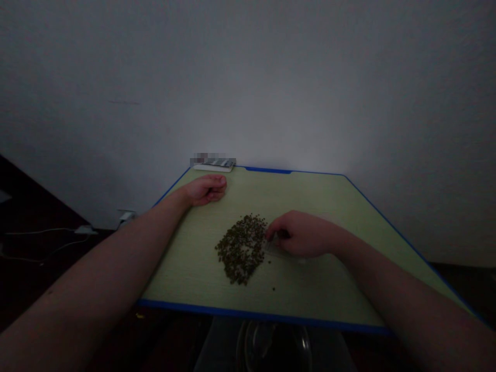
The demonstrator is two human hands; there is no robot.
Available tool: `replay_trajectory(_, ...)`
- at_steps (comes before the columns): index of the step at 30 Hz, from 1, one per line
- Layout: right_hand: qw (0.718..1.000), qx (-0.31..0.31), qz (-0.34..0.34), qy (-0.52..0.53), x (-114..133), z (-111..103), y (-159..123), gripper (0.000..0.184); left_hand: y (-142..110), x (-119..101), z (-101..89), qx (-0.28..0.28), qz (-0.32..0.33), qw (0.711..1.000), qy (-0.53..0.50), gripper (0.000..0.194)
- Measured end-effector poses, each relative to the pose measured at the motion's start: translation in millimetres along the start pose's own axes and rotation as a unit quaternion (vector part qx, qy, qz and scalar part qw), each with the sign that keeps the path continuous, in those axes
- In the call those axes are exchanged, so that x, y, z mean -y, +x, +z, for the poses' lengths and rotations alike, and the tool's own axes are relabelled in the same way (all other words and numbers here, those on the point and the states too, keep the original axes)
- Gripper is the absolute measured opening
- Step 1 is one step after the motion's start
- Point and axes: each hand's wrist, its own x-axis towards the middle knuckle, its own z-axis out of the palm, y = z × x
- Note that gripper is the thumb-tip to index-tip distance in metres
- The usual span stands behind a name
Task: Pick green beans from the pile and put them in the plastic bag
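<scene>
A loose heap of small greenish-brown beans or seeds lies spread over the middle of the pale green table. At its right edge is my right hand, palm down, with thumb and fingertips pinched together; whatever they hold is too small and dark to make out. Beneath that hand lies a piece of clear plastic, mostly covered by it. My left hand rests on the table's far left part, curled into a loose fist, apart from the heap, and nothing shows in it.
A book-like stack sits at the back left corner, before the grey wall. Blue edging rims the table. Below the front edge, a round glass container is between the legs. White cables and a plug are at left.
</scene>
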Motion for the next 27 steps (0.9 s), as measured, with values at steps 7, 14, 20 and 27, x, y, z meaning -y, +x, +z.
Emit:
replay_trajectory(7, 0.998, 0.054, -0.007, 0.007, 2.4, -4.0, -6.9, 0.032, 0.1, 0.6, -1.7, 0.005, 0.000, 1.000, 0.000, 0.022)
replay_trajectory(14, 0.998, 0.040, 0.031, -0.031, 10.8, -4.1, -5.7, 0.029, 0.9, 1.2, -2.5, 0.007, 0.001, 1.000, 0.002, 0.023)
replay_trajectory(20, 0.993, 0.041, 0.102, -0.048, -0.1, -5.5, -4.5, 0.029, -0.3, 1.1, -0.4, 0.002, 0.001, 1.000, 0.005, 0.024)
replay_trajectory(27, 0.987, 0.064, 0.137, -0.058, -22.4, -15.8, -12.0, 0.026, -2.2, 2.9, -1.6, 0.006, 0.008, 1.000, 0.007, 0.024)
